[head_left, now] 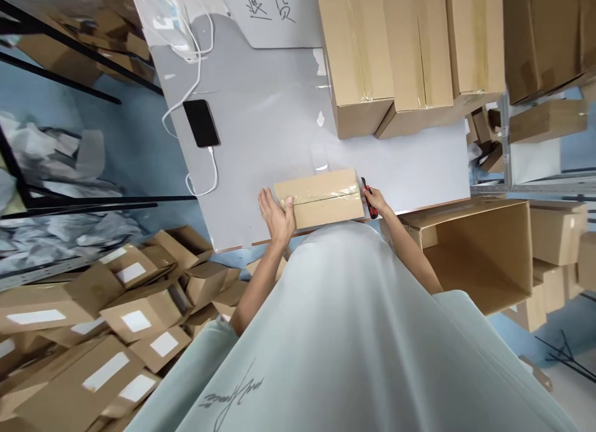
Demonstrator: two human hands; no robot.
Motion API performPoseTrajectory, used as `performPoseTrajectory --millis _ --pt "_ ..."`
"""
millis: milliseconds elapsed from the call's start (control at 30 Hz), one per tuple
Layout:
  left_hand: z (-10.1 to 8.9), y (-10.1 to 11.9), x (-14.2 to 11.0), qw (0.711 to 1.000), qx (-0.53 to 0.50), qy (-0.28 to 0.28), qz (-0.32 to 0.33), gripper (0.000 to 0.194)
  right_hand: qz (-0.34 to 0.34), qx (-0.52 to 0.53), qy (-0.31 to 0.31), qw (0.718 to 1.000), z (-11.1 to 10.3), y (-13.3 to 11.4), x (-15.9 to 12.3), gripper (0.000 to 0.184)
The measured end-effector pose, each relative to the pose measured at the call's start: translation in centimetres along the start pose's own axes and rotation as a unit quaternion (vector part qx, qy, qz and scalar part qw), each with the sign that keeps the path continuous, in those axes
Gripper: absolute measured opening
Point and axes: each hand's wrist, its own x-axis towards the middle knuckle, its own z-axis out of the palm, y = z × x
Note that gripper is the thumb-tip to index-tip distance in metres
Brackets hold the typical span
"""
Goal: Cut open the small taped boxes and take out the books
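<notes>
A small taped cardboard box [321, 196] lies at the near edge of the grey-white table [261, 128]. Along its top runs a seam under clear tape, with a dark slit visible in it. My left hand [278, 216] rests against the box's left end, fingers stretched out and thumb on the top face. By the right end, my right hand [376, 201] is closed around a red and black utility knife [370, 198]. Whether the knife's blade is out I cannot tell.
Tall taped cartons [395, 53] stand at the table's back right. A black phone [202, 123] with a white cable lies at the left. An open large carton [479, 252] is at my right; many labelled boxes [135, 320] are piled on the left floor. Shelving flanks both sides.
</notes>
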Motion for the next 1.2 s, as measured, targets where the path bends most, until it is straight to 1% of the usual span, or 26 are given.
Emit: performPoseTrajectory --millis 67,167,233,300,367,467,533,567,600,633,700,767,800,867,933,967,1033,1133,1200 --pt "-0.4 -0.9 0.2 0.999 -0.018 0.019 0.028 0.082 -0.017 -0.004 0.006 1.0 0.5 -1.1 -0.8 0.034" --pt "-1.1 -2.2 0.4 0.998 -0.034 0.04 0.024 0.072 -0.049 -0.019 0.026 0.998 1.0 -2.9 -2.6 0.035" --pt "-1.2 -2.9 0.7 0.998 -0.047 0.041 0.016 0.067 -0.072 -0.036 0.05 0.996 0.7 -4.0 -4.2 0.036" --pt "-0.7 -3.2 1.1 0.997 -0.063 0.029 0.012 0.065 -0.093 -0.058 0.081 0.991 -0.2 -5.3 -6.3 0.039" --pt "0.4 -3.1 1.8 0.997 -0.081 -0.005 0.005 0.064 -0.112 -0.082 0.108 0.984 -1.5 -6.6 -8.7 0.043" --pt "2.8 -2.5 3.2 0.988 -0.117 -0.097 0.0 0.059 -0.161 -0.144 0.149 0.965 -3.2 -8.6 -12.2 0.047" --pt "4.0 -2.1 4.1 0.977 -0.135 -0.165 0.014 0.055 -0.194 -0.19 0.18 0.946 -3.5 -9.7 -14.0 0.049" --pt "4.3 -1.9 4.5 0.972 -0.14 -0.188 0.019 0.053 -0.205 -0.209 0.192 0.937 -3.4 -10.2 -14.8 0.05" --pt "4.2 -1.8 4.9 0.97 -0.141 -0.197 0.024 0.053 -0.211 -0.225 0.204 0.929 -3.1 -10.6 -15.6 0.051" --pt "3.8 -1.6 5.1 0.97 -0.145 -0.192 0.034 0.053 -0.215 -0.239 0.214 0.922 -2.7 -11.0 -16.3 0.05" --pt "2.0 -0.8 5.5 0.97 -0.172 -0.157 0.074 0.056 -0.224 -0.262 0.24 0.908 -1.5 -11.6 -17.8 0.048" --pt "-0.7 0.5 5.7 0.956 -0.226 -0.129 0.136 0.053 -0.227 -0.277 0.263 0.896 -0.1 -12.2 -19.5 0.046" --pt "-2.2 1.3 5.7 0.944 -0.254 -0.129 0.165 0.048 -0.226 -0.283 0.264 0.894 0.7 -12.5 -20.4 0.046" --pt "-4.9 2.9 5.8 0.93 -0.273 -0.142 0.2 0.038 -0.215 -0.294 0.237 0.901 2.2 -13.4 -22.4 0.046" --pt "-6.8 4.1 6.0 0.927 -0.27 -0.159 0.206 0.027 -0.203 -0.304 0.188 0.912 3.8 -14.2 -24.1 0.047" --pt "-7.4 4.5 6.0 0.927 -0.267 -0.17 0.202 0.023 -0.2 -0.309 0.163 0.915 4.7 -14.5 -24.8 0.048" --pt "-8.0 4.7 6.1 0.925 -0.264 -0.195 0.193 0.019 -0.206 -0.316 0.116 0.919 6.3 -15.1 -25.9 0.051" --pt "-7.9 4.2 5.9 0.918 -0.263 -0.229 0.19 0.019 -0.21 -0.333 0.054 0.918 8.3 -15.3 -26.6 0.056" --pt "-7.7 3.8 5.4 0.915 -0.266 -0.234 0.191 0.02 -0.202 -0.358 0.025 0.911 9.4 -15.2 -26.7 0.058"
